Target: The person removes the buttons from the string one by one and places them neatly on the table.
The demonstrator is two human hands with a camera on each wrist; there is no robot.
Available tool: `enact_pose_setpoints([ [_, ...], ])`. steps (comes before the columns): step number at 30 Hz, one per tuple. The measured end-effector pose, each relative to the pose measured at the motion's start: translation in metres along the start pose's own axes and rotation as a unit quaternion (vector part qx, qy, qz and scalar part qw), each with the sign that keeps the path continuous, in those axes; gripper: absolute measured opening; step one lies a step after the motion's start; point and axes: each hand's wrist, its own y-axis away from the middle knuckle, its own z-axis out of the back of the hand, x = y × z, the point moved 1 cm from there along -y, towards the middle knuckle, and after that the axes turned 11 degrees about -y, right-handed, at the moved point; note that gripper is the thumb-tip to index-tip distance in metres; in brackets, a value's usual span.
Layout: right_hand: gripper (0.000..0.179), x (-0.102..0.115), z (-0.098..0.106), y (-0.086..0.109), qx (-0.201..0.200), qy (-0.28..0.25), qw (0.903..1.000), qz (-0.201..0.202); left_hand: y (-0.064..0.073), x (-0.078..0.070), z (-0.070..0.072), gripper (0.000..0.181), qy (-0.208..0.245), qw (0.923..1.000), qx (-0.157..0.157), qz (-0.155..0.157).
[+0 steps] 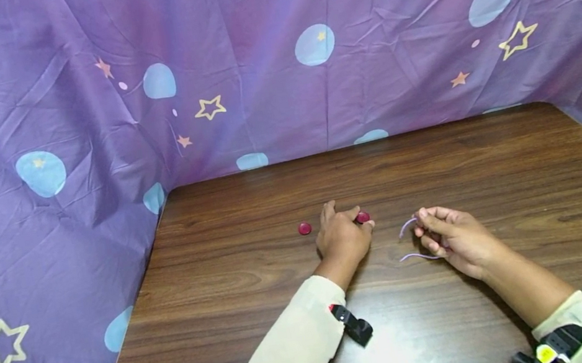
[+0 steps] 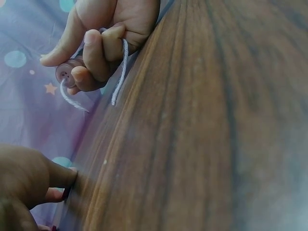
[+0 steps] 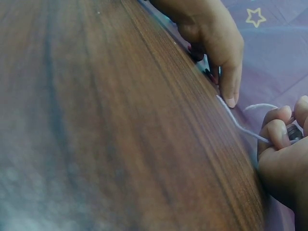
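Observation:
My left hand (image 1: 343, 237) reaches down to the table, thumb and index finger pinching a dark red button (image 1: 363, 217) at its edges. Just left of that hand lies a second red button (image 1: 305, 228), flat on the wood. My right hand (image 1: 460, 241) is raised at the right, palm partly up. Between its thumb and fingers it grips a short stack of buttons (image 2: 63, 74) threaded on a lilac string (image 1: 417, 255). One string end comes out through the front button's hole; the other hangs from the curled fingers. The fingers hide most of the stack.
Both hands work over a brown wood-grain table (image 1: 226, 279). A purple curtain (image 1: 250, 56) with stars and blue spots hangs along its back and sides. Each sleeve carries a black wrist camera, the left camera (image 1: 353, 324) close above the tabletop.

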Motion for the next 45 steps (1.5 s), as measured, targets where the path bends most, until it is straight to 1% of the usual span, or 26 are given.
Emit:
enact_pose_setpoints([
  [7, 0.021, 0.001, 0.0, 0.001, 0.01, 0.005, 0.9999, 0.001, 0.003, 0.005, 0.001, 0.049, 0.043, 0.9991, -0.004, -0.006],
  [14, 0.022, 0.001, 0.001, 0.001, 0.016, 0.002, 0.9999, 0.001, 0.009, 0.007, 0.01, 0.055, 0.045, 0.9985, 0.009, -0.028],
  [19, 0.023, 0.001, 0.001, 0.001, 0.007, 0.002, 1.0, 0.005, 0.011, 0.014, 0.01, 0.057, 0.071, 0.9964, -0.007, -0.047],
  [22, 0.022, 0.0, 0.001, 0.002, 0.006, -0.001, 1.0, 0.007, 0.012, 0.02, 0.008, 0.058, 0.084, 0.9944, -0.025, -0.059],
  [24, 0.021, 0.0, 0.001, 0.003, 0.009, -0.001, 0.9999, 0.01, 0.012, 0.024, 0.008, 0.059, 0.094, 0.9919, -0.042, -0.075],
  [27, 0.021, 0.0, 0.001, 0.003, 0.013, 0.0, 0.9998, 0.014, 0.013, 0.031, 0.01, 0.061, 0.12, 0.9856, -0.063, -0.102],
  [32, 0.02, 0.0, 0.0, 0.002, 0.019, -0.009, 0.9997, 0.012, 0.014, 0.043, 0.013, 0.062, 0.17, 0.9708, -0.096, -0.139],
  [38, 0.022, -0.001, 0.001, 0.0, 0.038, -0.039, 0.9985, 0.006, 0.018, 0.052, 0.015, 0.059, 0.23, 0.9501, -0.129, -0.167],
  [42, 0.026, -0.001, 0.0, 0.0, 0.052, -0.063, 0.9966, 0.01, 0.023, 0.056, 0.016, 0.059, 0.248, 0.9401, -0.148, -0.181],
  [45, 0.03, -0.002, -0.001, -0.001, 0.062, -0.069, 0.9956, 0.011, 0.027, 0.059, 0.018, 0.058, 0.265, 0.9329, -0.156, -0.187],
])
